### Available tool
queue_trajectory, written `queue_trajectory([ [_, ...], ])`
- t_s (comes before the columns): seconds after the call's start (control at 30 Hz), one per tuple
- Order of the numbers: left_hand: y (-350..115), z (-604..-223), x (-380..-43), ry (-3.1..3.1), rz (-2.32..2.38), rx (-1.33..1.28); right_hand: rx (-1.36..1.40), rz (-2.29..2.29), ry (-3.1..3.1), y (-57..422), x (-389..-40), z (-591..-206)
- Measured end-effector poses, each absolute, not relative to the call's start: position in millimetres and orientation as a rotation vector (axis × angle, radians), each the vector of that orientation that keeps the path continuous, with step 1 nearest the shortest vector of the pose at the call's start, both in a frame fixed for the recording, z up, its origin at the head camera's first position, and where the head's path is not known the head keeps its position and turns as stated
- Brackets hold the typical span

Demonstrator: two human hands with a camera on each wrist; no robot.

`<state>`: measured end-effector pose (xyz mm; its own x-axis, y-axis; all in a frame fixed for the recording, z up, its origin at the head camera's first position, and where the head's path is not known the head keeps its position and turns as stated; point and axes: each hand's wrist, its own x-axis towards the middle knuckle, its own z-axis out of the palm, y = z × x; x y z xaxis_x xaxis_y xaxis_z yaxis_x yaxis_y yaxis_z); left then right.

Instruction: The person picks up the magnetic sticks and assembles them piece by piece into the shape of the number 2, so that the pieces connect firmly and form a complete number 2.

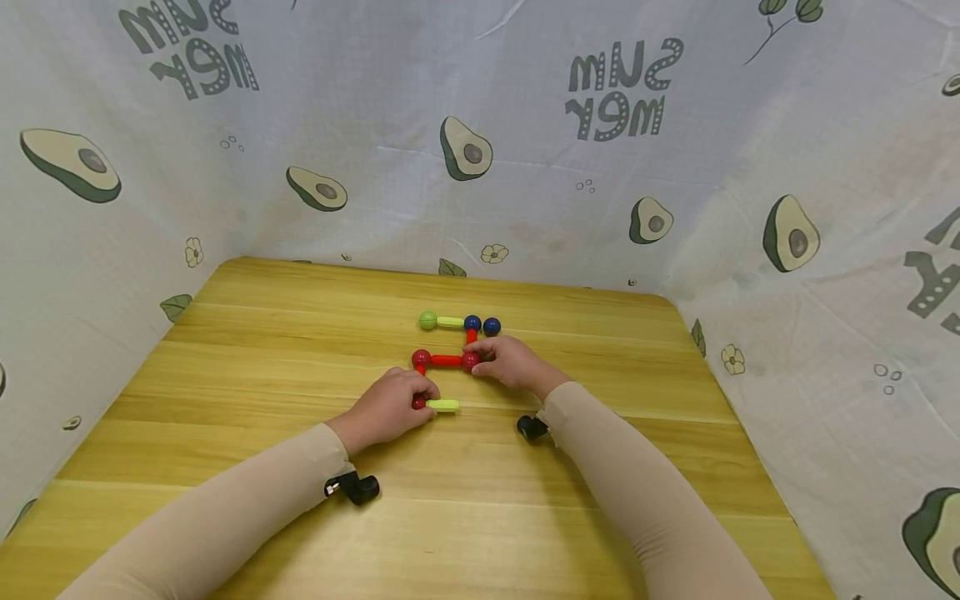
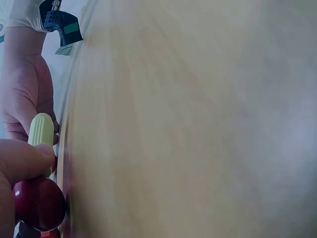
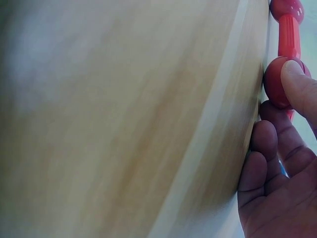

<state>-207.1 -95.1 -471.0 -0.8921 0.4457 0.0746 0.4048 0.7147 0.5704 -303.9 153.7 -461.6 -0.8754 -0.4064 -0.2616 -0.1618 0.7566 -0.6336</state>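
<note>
Magnetic rods and balls form a zigzag chain lying on the wooden table. At its near end, my left hand point(image 1: 390, 404) pinches a yellow-green rod point(image 2: 41, 130) right beside a dark red ball point(image 2: 39, 203), thumb lying across the rod. My right hand point(image 1: 513, 365) grips another red ball point(image 3: 277, 83) at a corner of the chain, thumb on top. A red rod point(image 1: 447, 361) runs from that ball to a third red ball point(image 1: 422, 359) on the left. Fingers partly cover the red rods leading off both held balls.
At the far end of the chain, a blue ball point(image 1: 472, 322) joins a yellow-green rod point(image 1: 450, 322) tipped by a green ball point(image 1: 427, 320). A second blue ball point(image 1: 492, 327) sits close to its right. Behind the table point(image 1: 300, 333) hangs a printed cloth point(image 1: 390, 100).
</note>
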Motion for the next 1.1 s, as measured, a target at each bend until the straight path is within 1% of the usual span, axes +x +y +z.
queue_trajectory([
  [0.33,-95.4,-472.8,-207.9,2.846,0.912,0.697,-0.453,-0.841,2.584,152.9,-303.0,-459.8],
  [0.5,-95.1,-473.0,-208.4,2.841,0.908,0.705,-0.475,-0.817,2.645,160.2,-306.2,-453.4],
  [0.8,-94.5,-474.1,-208.8,2.850,0.904,0.707,-0.260,-0.895,2.795,176.9,-326.8,-447.0],
  [1.1,-93.6,-472.8,-208.6,2.835,0.915,0.689,-0.241,-0.855,2.764,177.0,-339.4,-451.2],
])
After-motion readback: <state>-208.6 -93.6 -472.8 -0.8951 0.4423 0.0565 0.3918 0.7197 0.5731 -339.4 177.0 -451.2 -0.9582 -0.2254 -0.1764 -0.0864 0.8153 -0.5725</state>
